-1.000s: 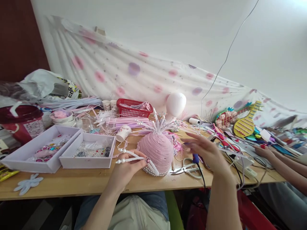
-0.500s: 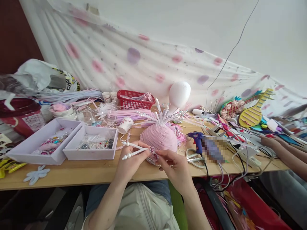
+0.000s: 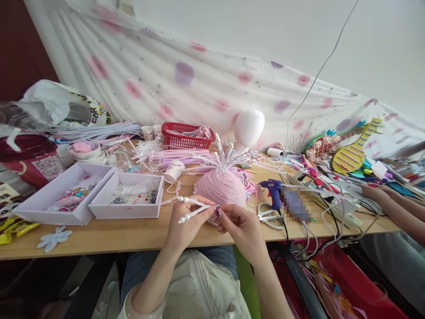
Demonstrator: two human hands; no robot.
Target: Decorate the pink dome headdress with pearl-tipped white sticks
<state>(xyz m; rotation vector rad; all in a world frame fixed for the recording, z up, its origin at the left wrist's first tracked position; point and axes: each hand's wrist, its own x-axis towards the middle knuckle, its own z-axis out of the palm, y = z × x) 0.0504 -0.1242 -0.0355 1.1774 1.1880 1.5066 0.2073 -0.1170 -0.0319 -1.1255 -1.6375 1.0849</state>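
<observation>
Head view: left hand pinches the pearl-tipped white stems near the bench's front edge, just before the pink dome. Right hand brings curled fingertips to the stems' inner ends; can't tell if it grips anything. Step looks like fitting or adjusting those ends by hand. Next move seems to call for a steady left pinch and fine right fingertip control. Glue gun lies right of the dome, untouched.
</observation>
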